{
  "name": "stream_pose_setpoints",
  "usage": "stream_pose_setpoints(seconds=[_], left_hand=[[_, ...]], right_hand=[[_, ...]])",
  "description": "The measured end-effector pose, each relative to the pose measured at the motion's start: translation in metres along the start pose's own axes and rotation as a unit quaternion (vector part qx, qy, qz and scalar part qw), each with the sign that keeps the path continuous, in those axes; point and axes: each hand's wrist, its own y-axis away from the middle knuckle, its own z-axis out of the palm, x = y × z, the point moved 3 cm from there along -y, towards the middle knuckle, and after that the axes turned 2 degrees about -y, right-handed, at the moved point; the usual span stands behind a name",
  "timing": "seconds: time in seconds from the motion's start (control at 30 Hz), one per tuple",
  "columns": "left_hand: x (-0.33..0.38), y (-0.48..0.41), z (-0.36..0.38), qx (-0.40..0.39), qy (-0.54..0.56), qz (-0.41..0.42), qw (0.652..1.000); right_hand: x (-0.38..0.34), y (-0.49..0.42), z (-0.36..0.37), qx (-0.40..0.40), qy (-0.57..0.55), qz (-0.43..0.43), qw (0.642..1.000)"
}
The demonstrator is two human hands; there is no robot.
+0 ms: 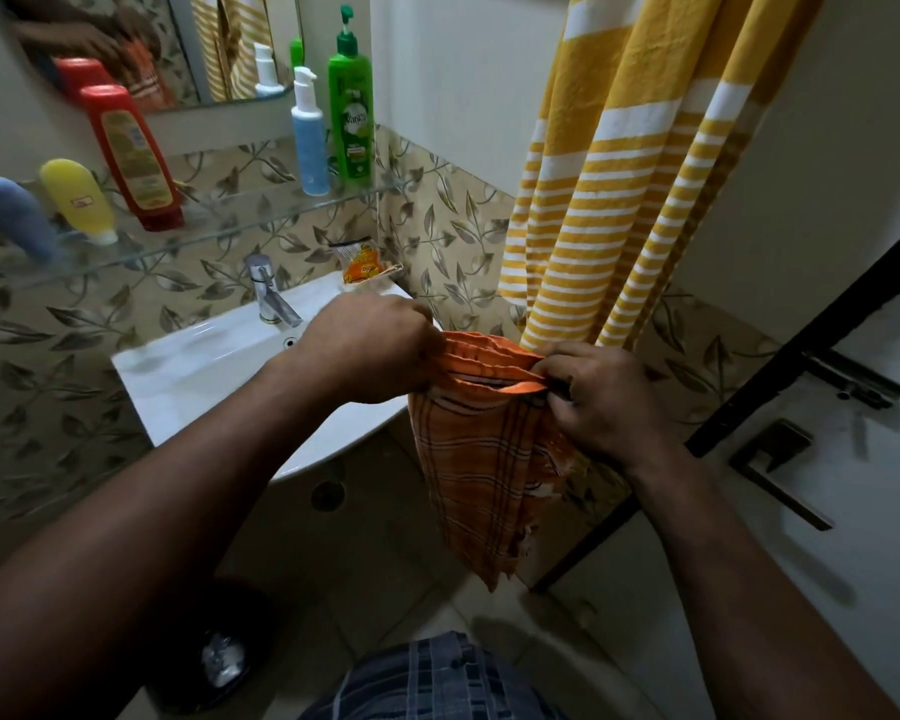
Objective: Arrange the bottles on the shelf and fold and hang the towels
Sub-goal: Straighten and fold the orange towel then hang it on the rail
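An orange checked towel (481, 459) hangs folded lengthwise between my hands, in front of the sink. My left hand (372, 348) grips its top left edge. Fingers of my right hand (601, 394) pinch the top right edge. A yellow and white striped towel (619, 174) hangs on the wall behind. On the glass shelf (219, 228) stand a blue bottle (14, 215), a yellow bottle (81, 200), a red bottle (133, 158), a light blue pump bottle (308, 135) and a green pump bottle (353, 103).
A white sink (204, 366) with a chrome tap (268, 296) sits below the shelf, an orange packet (359, 265) at its back corner. A mirror (178, 44) hangs above. A door with a handle (775, 470) is at the right. A dark bin (214, 652) stands on the floor.
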Motion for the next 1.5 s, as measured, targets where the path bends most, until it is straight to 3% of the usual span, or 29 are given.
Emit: stream_pose_setpoints(seconds=[0.1, 0.73, 0.87, 1.03, 1.23, 1.4, 1.5], left_hand=[[0.001, 0.004, -0.008, 0.052, -0.005, 0.033, 0.998], [-0.008, 0.009, -0.013, 0.144, 0.145, 0.072, 0.976], [-0.012, 0.012, -0.019, 0.180, 0.153, 0.074, 0.969], [-0.020, 0.015, -0.027, 0.234, 0.134, 0.105, 0.957], [-0.027, 0.017, -0.023, 0.307, 0.086, 0.094, 0.943], [-0.029, 0.015, -0.024, 0.337, 0.158, 0.036, 0.927], [-0.031, 0.010, -0.022, 0.324, 0.214, 0.002, 0.922]], right_hand=[[0.001, 0.000, 0.003, -0.001, -0.016, 0.010, 1.000], [0.010, -0.007, -0.004, 0.041, -0.068, 0.014, 0.997], [0.010, -0.003, -0.007, 0.045, -0.130, 0.012, 0.990], [0.008, 0.002, -0.020, 0.002, -0.271, 0.027, 0.962], [0.000, 0.000, -0.027, 0.030, -0.473, 0.115, 0.873], [-0.006, -0.005, -0.027, 0.065, -0.372, 0.110, 0.919], [-0.011, -0.009, -0.034, 0.125, -0.302, 0.091, 0.941]])
